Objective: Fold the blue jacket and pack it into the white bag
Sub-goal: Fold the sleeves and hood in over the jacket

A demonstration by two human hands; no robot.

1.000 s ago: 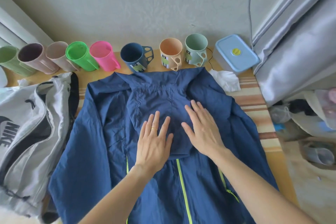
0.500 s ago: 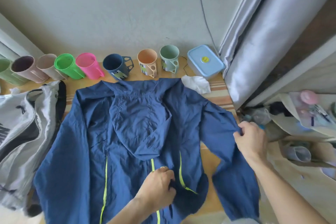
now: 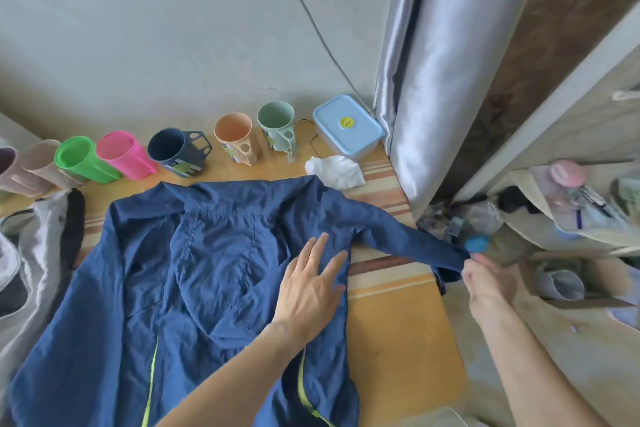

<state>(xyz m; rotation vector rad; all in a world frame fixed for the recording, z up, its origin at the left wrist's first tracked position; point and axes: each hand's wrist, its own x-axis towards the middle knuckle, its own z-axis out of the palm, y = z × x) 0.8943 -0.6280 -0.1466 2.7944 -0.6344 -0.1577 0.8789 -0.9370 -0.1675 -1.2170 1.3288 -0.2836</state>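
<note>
The blue jacket [image 3: 214, 270] lies flat on the wooden table [image 3: 394, 333], hood folded down over its front, yellow-green zip lines running toward me. My left hand [image 3: 310, 284] presses flat, fingers spread, on the jacket's right shoulder area. My right hand [image 3: 485, 282] pinches the cuff of the right sleeve, which is stretched straight out past the table's right edge. The white bag [image 3: 38, 263] with black trim lies open at the left, partly under the jacket's other side.
A row of coloured cups [image 3: 114, 156] lines the wall at the back, with a light blue lidded box [image 3: 346, 128] and a crumpled white cloth [image 3: 334, 170] at the back right. A grey curtain [image 3: 426, 80] hangs right. Clutter covers the floor [image 3: 540, 229] beyond the table edge.
My right hand has pulled the right sleeve out straight to the right. My left hand moved from the zip near me up onto the jacket's right shoulder and opened flat.
</note>
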